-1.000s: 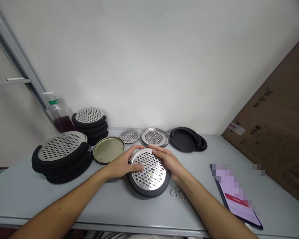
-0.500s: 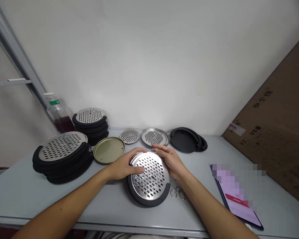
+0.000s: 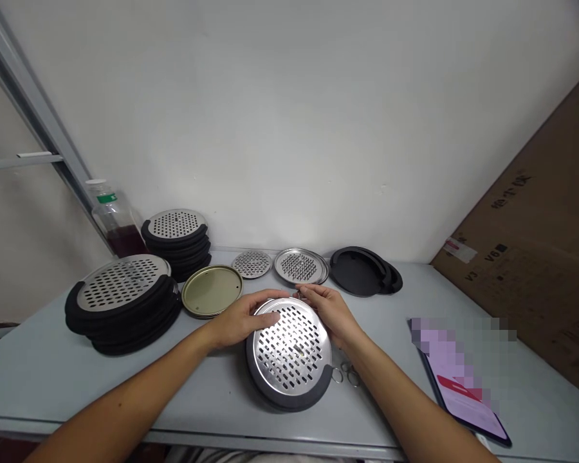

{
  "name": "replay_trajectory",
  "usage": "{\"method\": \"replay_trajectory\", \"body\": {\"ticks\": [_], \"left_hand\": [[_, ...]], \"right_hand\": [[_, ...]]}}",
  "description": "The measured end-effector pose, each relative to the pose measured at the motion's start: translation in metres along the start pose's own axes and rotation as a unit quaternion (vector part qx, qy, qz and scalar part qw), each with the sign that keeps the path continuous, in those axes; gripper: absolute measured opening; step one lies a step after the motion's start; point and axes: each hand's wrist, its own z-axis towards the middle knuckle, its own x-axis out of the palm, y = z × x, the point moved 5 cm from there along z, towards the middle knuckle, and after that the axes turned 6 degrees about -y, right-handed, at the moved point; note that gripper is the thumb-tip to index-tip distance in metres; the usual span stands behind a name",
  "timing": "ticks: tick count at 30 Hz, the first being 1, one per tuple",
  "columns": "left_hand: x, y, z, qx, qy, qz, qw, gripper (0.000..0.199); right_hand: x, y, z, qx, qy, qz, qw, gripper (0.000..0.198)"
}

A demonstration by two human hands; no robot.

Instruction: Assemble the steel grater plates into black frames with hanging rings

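Observation:
A round metal grater plate (image 3: 292, 350), full of slots and seated in a black crescent-shaped rim, is tilted up toward me at the front of the table. My left hand (image 3: 244, 319) grips its upper left edge, thumb on the face and fingers behind the top. At the top edge my right hand (image 3: 325, 312) is closed, thumb and fingertips pinching what looks like a small metal ring (image 3: 297, 295), mostly hidden by the fingers. Several loose metal rings (image 3: 352, 378) lie beside the grater, by my right wrist.
Two stacks of black-rimmed graters (image 3: 120, 315) stand left, near a bottle of dark liquid (image 3: 120, 225). Behind my hands lie a gold lid (image 3: 212, 290), perforated discs (image 3: 251, 264), a rimmed metal plate (image 3: 300, 265) and black holders (image 3: 359, 271). A tablet (image 3: 458, 386) and cardboard box (image 3: 525, 257) are right.
The grater has come slightly lower and turned a little clockwise, its rim's right end dropping toward the loose rings. My right fingertips have moved down a little at its top edge.

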Motion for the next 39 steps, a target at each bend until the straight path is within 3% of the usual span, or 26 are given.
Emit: {"method": "replay_trajectory", "body": {"ticks": [10,16,25,29,35,39], "left_hand": [[-0.001,-0.004,0.001,-0.014,-0.012,-0.032,0.999,0.041],[-0.006,0.005,0.001,-0.053,-0.04,-0.038,0.997,0.045],[-0.018,-0.016,-0.001,-0.056,-0.1,-0.089,0.989,0.052],[-0.049,-0.041,-0.012,-0.054,-0.195,-0.124,0.971,0.051],[-0.126,-0.09,-0.056,0.005,-0.379,-0.062,0.923,0.043],[-0.176,-0.097,-0.091,-0.034,-0.444,-0.011,0.895,0.037]], "right_hand": [[0.002,-0.015,0.0,0.093,0.078,0.018,0.992,0.04],[-0.004,-0.014,0.005,0.075,0.002,0.027,0.997,0.025],[0.005,-0.009,-0.004,0.057,0.061,0.035,0.996,0.035],[0.007,-0.007,-0.006,0.035,0.085,0.034,0.995,0.029],[0.011,-0.003,-0.015,0.048,0.088,0.002,0.995,0.029],[0.014,-0.003,-0.018,0.048,0.098,-0.006,0.994,0.028]]}}
